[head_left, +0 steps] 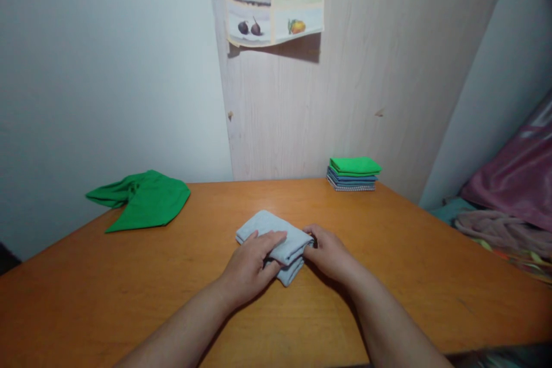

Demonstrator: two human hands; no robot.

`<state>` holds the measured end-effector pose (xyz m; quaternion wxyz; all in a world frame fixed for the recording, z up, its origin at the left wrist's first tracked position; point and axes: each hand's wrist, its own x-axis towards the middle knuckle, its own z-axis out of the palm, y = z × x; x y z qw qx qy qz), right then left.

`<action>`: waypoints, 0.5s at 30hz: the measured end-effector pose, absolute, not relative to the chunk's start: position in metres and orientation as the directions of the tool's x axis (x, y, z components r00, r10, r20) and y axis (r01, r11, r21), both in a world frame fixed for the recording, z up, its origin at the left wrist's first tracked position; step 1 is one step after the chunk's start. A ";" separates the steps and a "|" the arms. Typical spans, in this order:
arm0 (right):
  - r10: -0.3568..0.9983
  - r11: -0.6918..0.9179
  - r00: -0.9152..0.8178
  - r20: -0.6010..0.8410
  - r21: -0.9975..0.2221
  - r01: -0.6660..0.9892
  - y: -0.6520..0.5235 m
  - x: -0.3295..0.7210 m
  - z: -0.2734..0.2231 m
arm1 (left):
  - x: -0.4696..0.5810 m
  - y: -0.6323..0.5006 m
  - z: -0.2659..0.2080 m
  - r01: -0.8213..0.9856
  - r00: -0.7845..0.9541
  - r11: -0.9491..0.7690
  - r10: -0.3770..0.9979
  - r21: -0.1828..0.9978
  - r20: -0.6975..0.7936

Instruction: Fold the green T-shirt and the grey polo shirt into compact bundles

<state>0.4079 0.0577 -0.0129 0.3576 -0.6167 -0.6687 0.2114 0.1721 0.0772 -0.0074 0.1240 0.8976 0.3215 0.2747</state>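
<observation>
A light grey-blue cloth (269, 230), folded into a thick layered bundle, lies at an angle on the wooden table. My left hand (254, 264) grips its near left side, with the fingers over the top layer and the thumb at the near edge by the lower fold. At the right corner, my right hand (325, 247) pinches the cloth's layers between thumb and fingers. Some of the right fingertips are hidden behind the fabric.
On the orange-brown table (172, 293), a loose green cloth (150, 201) lies at the far left. A neat stack of folded cloths (353, 174), green on top, sits at the back right. A fruit poster (273, 0) hangs on the wall. Pink and brown fabrics (509, 195) lie beyond the right edge.
</observation>
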 end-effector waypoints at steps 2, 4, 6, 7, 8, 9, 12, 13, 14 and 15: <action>0.977 0.131 0.029 0.211 -0.702 0.700 0.060 0.409 -0.015 | 0.171 0.077 -0.010 0.512 0.672 -0.783 0.621 0.353 0.403; 0.978 0.123 0.034 0.206 -0.700 0.703 0.063 0.410 -0.017 | 0.170 0.077 -0.010 0.517 0.687 -0.791 0.611 0.326 0.393; 0.980 0.112 0.042 0.197 -0.708 0.697 0.064 0.411 -0.020 | 0.170 0.078 -0.010 0.525 0.689 -0.789 0.614 0.319 0.385; 0.980 0.103 0.050 0.190 -0.712 0.694 0.065 0.411 -0.021 | 0.169 0.078 -0.009 0.527 0.691 -0.789 0.615 0.318 0.381; 0.981 0.091 0.062 0.184 -0.718 0.690 0.066 0.411 -0.022 | 0.168 0.077 -0.009 0.527 0.694 -0.789 0.614 0.315 0.377; 0.981 0.077 0.075 0.177 -0.722 0.688 0.066 0.410 -0.022 | 0.168 0.077 -0.008 0.526 0.698 -0.791 0.611 0.312 0.373; 0.981 0.051 0.100 0.168 -0.714 0.698 0.067 0.409 -0.023 | 0.166 0.077 -0.006 0.523 0.716 -0.799 0.601 0.298 0.356; 0.980 0.043 0.106 0.167 -0.704 0.708 0.067 0.409 -0.022 | 0.166 0.076 -0.006 0.523 0.720 -0.800 0.599 0.294 0.351; 0.980 0.028 0.117 0.163 -0.691 0.722 0.067 0.409 -0.022 | 0.166 0.076 -0.006 0.525 0.720 -0.800 0.600 0.291 0.349; 0.979 0.007 0.132 0.155 -0.675 0.738 0.066 0.409 -0.021 | 0.166 0.076 -0.006 0.528 0.719 -0.799 0.601 0.289 0.348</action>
